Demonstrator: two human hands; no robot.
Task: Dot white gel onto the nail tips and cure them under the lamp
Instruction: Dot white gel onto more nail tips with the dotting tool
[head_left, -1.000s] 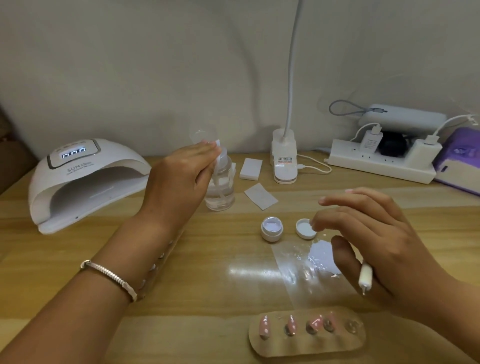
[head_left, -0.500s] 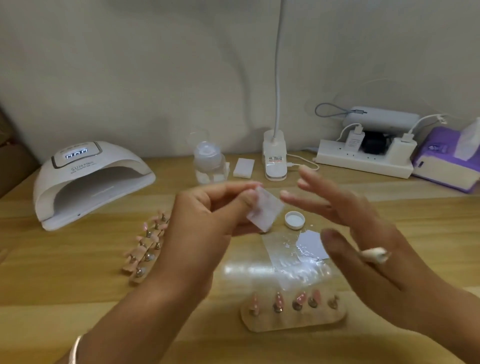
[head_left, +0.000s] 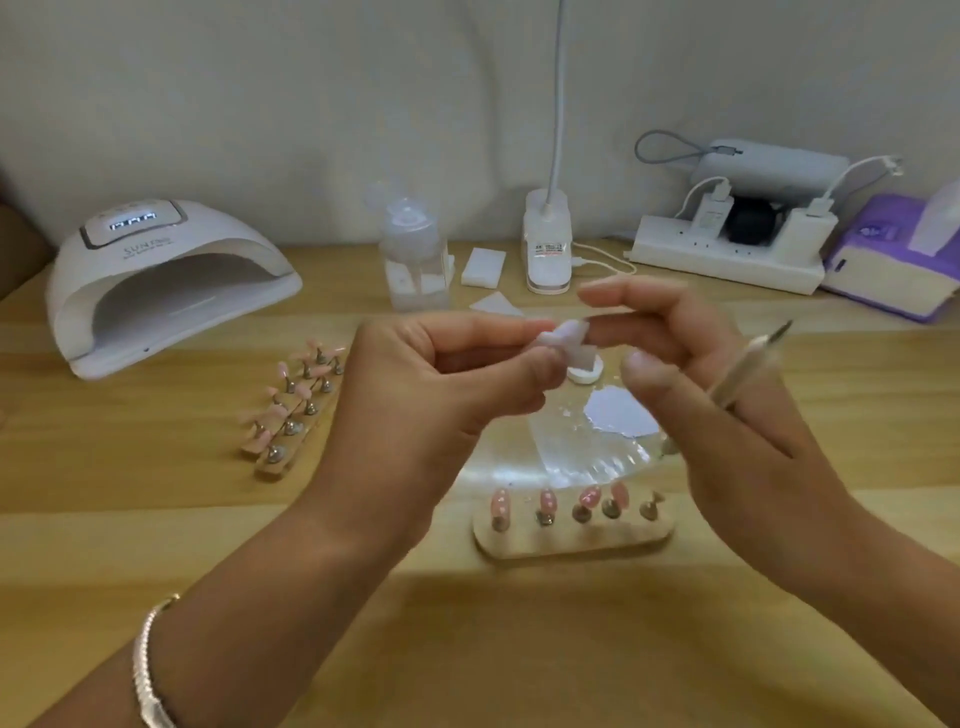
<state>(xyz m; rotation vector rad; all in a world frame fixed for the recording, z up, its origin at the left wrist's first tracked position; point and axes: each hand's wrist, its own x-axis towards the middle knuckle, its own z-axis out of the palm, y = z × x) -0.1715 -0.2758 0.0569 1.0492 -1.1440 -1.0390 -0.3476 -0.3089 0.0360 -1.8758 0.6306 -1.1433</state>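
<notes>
Currently we pinch wipe pad (head_left: 569, 340) in left hand (head_left: 441, 389) fingers against right hand (head_left: 753, 447) index, likely cleaning; other right fingers grip dotting pen (head_left: 748, 366) clear.

The nail lamp (head_left: 171, 280) is finished in white, with white digits lit on a dark display. Pink is seen on the nail tips (head_left: 547, 501), set on a pale wooden holder (head_left: 571, 540). The cotton pad (head_left: 569, 340) is white, and the dotting pen (head_left: 748, 369) is pale with a dark tip. The table (head_left: 130, 519) is marked by light wood grain. The tissue box (head_left: 883, 270) is coloured purple.
</notes>
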